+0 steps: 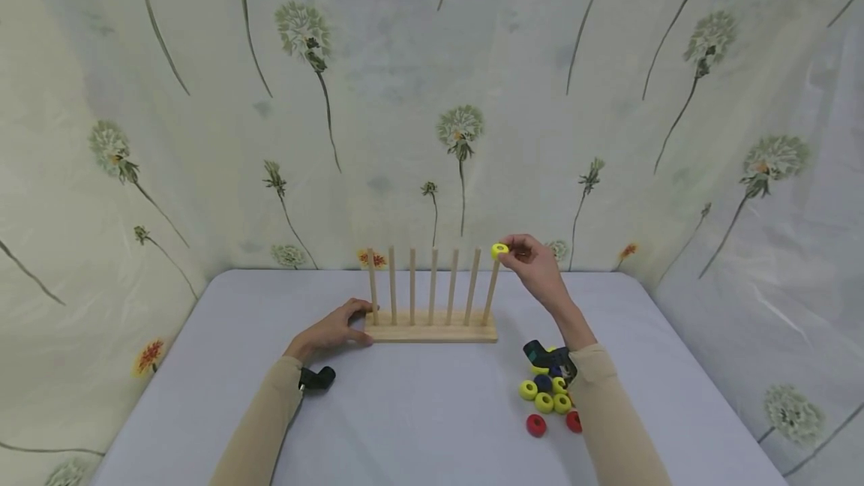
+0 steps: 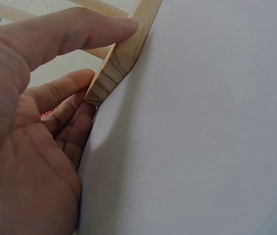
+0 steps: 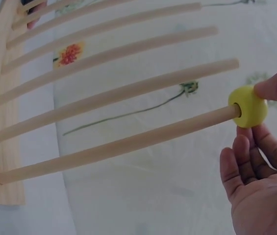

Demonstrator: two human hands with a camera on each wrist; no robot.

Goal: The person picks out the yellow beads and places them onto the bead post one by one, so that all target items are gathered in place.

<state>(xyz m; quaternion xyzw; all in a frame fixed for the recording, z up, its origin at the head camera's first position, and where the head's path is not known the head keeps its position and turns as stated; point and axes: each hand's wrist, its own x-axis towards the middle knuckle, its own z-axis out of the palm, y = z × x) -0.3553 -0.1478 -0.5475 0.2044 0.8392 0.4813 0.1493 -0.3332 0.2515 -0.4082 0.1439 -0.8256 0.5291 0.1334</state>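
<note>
Head view first: seeing a rack (image 1: 432, 334) mid-frame on the tabletop (image 1: 418, 426), with the left grip (image 1: 334, 330) clamped on its left end, probably for steadying. Also got a yellow bead (image 1: 499, 250) pinched in the right grip (image 1: 535, 268), right at the top of the rightmost peg (image 1: 491, 291). Plus loose beads (image 1: 543, 383) lower right, probably there for easy reach.

Left wrist view: can make out thumb and fingers on opposite edges of the rack end, upper left, spread just enough to span it.

Right wrist view: bead at the right of the frame, pinched by its sides, probably to keep the hole free for the peg. Looks lined up; can't tell how far in.
</note>
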